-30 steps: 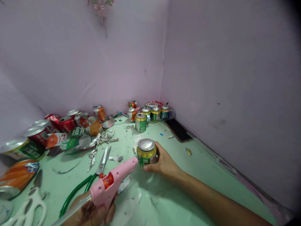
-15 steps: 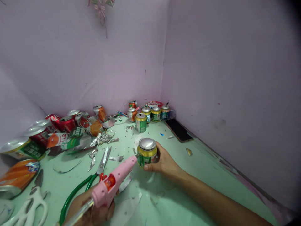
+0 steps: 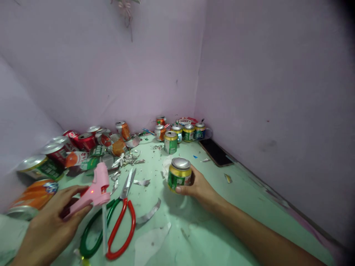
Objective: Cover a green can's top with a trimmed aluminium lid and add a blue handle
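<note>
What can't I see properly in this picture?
All in the head view:
- Right hand: most fingers hidden behind the can.
- Glue gun: part of its handle covered by the left hand.
- Wall decoration: cut off by the top edge.
- Far cans: lettering too small.

Scissors [image 3: 127,187] lie on the worktop [image 3: 194,240]. Left of them is the glue gun [image 3: 99,186], right a can [image 3: 179,175], farther back right a phone [image 3: 216,152].

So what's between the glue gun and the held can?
Scissors and silvery scraps lie between the pink glue gun and green-and-yellow can, in the head view.
</note>
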A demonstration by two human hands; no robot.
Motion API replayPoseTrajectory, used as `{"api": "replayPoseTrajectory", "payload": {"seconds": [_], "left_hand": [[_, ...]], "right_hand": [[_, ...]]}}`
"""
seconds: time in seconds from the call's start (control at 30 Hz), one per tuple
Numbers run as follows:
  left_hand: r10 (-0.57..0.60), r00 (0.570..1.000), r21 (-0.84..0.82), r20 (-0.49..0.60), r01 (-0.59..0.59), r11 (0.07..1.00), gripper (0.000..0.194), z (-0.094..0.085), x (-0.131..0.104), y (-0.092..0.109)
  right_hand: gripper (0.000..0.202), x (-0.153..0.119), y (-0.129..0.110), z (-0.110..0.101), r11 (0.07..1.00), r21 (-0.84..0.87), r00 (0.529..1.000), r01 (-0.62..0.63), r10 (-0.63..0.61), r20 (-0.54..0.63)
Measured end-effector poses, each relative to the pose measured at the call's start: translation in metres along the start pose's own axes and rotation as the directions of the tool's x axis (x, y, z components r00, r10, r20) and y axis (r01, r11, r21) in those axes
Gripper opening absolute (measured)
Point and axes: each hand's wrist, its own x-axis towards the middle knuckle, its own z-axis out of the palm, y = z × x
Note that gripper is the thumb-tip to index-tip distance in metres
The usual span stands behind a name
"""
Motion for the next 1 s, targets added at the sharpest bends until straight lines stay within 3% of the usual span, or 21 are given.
{"api": "replayPoseTrajectory", "payload": {"seconds": [0.1,0.2,0.37,0.5,0.6,0.67,0.77,0.83,0.9,1.0], "left_hand": [[-0.030,0.977,0.276,0.212,-0.030,0.961,0.034,-0.003,0.004,-0.013],[-0.111,0.945,0.435,0.308,-0.036,0.900,0.036,0.001,0.002,-0.014],[-0.120,0.942,0.517,0.314,-0.064,0.853,0.042,0.016,-0.001,-0.014],[-0.066,0.961,0.529,0.268,-0.090,0.844,0.040,0.018,-0.002,-0.010],[0.169,0.979,0.410,0.112,-0.201,0.890,0.025,0.019,-0.012,0.013],[0.429,0.903,0.201,0.039,-0.427,0.881,0.013,0.023,-0.026,0.040],[0.610,0.780,0.031,0.143,-0.619,0.785,0.015,0.033,-0.051,0.087],[0.600,0.762,0.030,0.244,-0.624,0.781,0.023,0.042,-0.063,0.114],[0.500,0.798,0.137,0.336,-0.566,0.813,0.027,0.051,-0.068,0.132],[0.306,0.838,0.192,0.451,-0.426,0.884,0.028,0.065,-0.066,0.142]], "right_hand": [[0.063,0.000,0.001,0.000,0.999,-0.044,1.000,-0.003,0.003,-0.013],[0.064,0.000,0.002,0.000,0.999,-0.033,1.000,-0.008,0.008,0.008],[0.063,0.000,0.003,0.001,0.998,-0.053,1.000,-0.022,0.022,0.003],[0.063,0.000,0.003,0.001,0.996,-0.086,1.000,-0.018,0.017,-0.007],[0.063,0.001,0.003,0.001,0.995,-0.102,1.000,-0.023,0.021,-0.013],[0.063,0.001,0.003,0.001,0.994,-0.105,1.000,-0.024,0.022,-0.018],[0.061,0.001,0.002,0.001,0.992,-0.128,0.999,-0.016,0.012,-0.034],[0.061,0.001,0.001,0.001,0.990,-0.143,0.999,-0.007,0.001,-0.042],[0.061,0.001,0.000,0.001,0.990,-0.142,0.999,0.002,-0.008,-0.037],[0.062,0.001,0.001,0.000,0.987,-0.159,1.000,0.015,-0.019,-0.023]]}}
